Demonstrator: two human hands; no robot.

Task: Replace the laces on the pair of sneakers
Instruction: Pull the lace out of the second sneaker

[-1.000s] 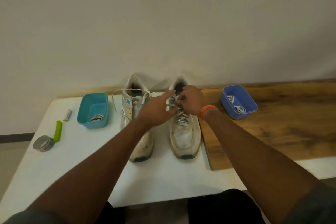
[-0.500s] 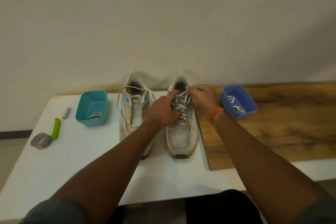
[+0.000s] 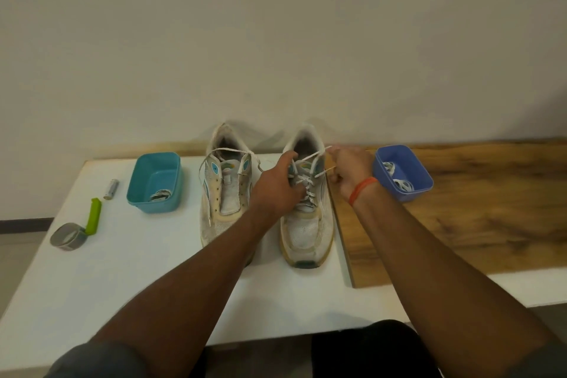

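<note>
Two worn white sneakers stand side by side on the white table, toes toward me. The left sneaker point(image 3: 225, 193) has a loose lace draped over its collar and side, its lower eyelets empty. On the right sneaker point(image 3: 308, 224), my left hand point(image 3: 277, 190) grips the laced tongue area, thumb at the collar. My right hand point(image 3: 348, 173), with an orange band on the wrist, pinches the white lace point(image 3: 313, 156) and holds it taut out to the right of the upper eyelets.
A teal tub point(image 3: 155, 182) with a coiled lace sits left of the shoes. A blue tub point(image 3: 402, 172) holding white laces rests on the wooden board point(image 3: 460, 224). A battery point(image 3: 111, 189), a green-handled tool point(image 3: 93, 215) and grey tape roll point(image 3: 69, 236) lie far left.
My right hand has drawn the lace out to the right, away from the right sneaker. My left hand has settled lower on that shoe's laces.
</note>
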